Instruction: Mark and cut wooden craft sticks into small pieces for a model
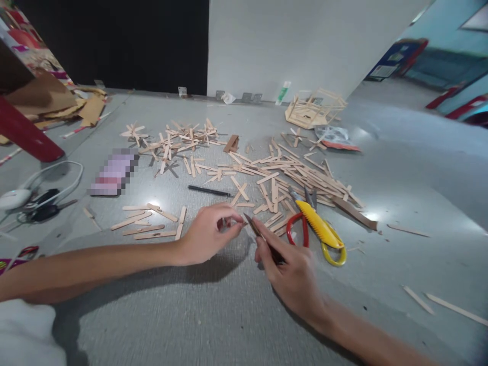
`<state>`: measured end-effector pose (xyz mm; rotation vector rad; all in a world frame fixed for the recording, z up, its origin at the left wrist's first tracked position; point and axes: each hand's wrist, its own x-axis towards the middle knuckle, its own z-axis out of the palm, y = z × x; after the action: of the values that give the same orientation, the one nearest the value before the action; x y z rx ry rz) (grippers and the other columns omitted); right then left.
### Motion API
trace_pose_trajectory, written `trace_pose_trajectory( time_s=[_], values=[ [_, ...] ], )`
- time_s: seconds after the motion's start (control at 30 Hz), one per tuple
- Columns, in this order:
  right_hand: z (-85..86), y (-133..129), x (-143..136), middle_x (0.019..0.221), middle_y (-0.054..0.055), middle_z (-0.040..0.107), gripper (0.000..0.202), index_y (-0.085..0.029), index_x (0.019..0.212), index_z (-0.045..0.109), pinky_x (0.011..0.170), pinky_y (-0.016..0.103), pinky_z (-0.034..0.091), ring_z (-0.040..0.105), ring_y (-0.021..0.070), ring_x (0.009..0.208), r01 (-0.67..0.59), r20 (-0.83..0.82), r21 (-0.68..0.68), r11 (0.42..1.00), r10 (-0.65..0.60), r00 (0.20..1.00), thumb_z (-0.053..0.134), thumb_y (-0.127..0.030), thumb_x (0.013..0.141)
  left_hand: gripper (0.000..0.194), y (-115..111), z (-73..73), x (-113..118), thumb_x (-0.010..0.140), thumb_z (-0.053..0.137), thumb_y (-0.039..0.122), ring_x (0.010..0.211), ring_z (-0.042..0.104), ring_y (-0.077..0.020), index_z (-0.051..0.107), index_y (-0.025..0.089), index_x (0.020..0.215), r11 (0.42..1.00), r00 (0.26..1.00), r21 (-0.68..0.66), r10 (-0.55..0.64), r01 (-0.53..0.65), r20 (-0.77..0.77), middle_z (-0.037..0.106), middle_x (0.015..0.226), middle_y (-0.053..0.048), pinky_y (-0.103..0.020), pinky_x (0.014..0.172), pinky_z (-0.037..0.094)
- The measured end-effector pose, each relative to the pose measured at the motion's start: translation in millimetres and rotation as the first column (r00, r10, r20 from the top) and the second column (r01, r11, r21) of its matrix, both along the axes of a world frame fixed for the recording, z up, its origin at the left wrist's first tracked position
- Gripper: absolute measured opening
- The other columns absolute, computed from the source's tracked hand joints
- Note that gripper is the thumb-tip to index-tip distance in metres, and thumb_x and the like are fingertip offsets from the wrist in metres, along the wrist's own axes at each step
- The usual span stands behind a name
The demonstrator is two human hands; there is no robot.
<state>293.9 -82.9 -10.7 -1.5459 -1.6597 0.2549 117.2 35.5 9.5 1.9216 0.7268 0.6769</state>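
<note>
Grey floor (171, 325), clear packet (332, 134), right fingers (273, 236) holding pointed tool (252, 224)

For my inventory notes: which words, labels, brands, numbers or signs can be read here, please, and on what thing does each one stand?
No text can be read.
White label on blue object: too small and blurred.
Green-and-white strip: too blurred.
Clear plastic packet: any print too blurred.
Phone: pixelated.

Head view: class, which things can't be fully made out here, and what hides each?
All in the head view:
Small piece in the left hand: too small, partly covered by fingers.
Rear of the pointed tool: wrapped by the right hand.
Phone-shaped item: its surface is pixelated.
Purple item: cut off by the left edge.
</note>
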Motion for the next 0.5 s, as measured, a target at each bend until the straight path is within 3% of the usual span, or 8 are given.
trace_pose_trajectory(
  time_s=[0.07,0.23,0.5],
  values=[
    [-1.0,-0.9,-1.7,0.061,-0.004,0.069,0.04,-0.013,0.139,0.07,0.053,0.018,0.054,0.059,0.0091,0.045,0.015,0.014,0.02,1.0,-0.015,1.0,0.053,-0.021,0.104,0.016,-2.0,-6.2,0.5,0.096,0.063,0.026,0.074,0.066,-0.0151,0.076,0.017,0.09,0.998,0.998,-0.03,0.063,-0.063,0.021,0.077,0.09,-0.006,-0.025,0.065,0.05],
    [-2.7,-2.2,-3.8,0.059,-0.004,0.066,0.039,-0.009,0.136,0.072,0.051,0.019,0.052,0.057,0.0091,0.044,0.003,0.063,0.007,1.0,-0.003,0.998,0.052,-0.021,0.105,0.017,-4.1,-12.5,0.5,0.093,0.064,0.025,0.066,0.068,-0.0151,0.077,0.016,0.088,0.991,0.997,-0.111,0.077,-0.074,0.025,0.078,0.08,-0.005,-0.025,0.062,0.054],
    [-0.5,-1.1,-7.0,0.061,-0.003,0.068,0.039,-0.009,0.136,0.072,0.053,0.019,0.053,0.058,0.0094,0.046,-0.013,0.102,0.014,1.0,0.012,0.995,0.049,-0.02,0.106,0.013,-2.0,-14.5,-0.7,0.09,0.065,0.02,0.067,0.068,-0.0143,0.077,0.018,0.084,0.982,0.99,0.144,0.132,-0.124,-0.042,0.078,0.079,-0.003,-0.025,0.066,0.053]
  ],
)
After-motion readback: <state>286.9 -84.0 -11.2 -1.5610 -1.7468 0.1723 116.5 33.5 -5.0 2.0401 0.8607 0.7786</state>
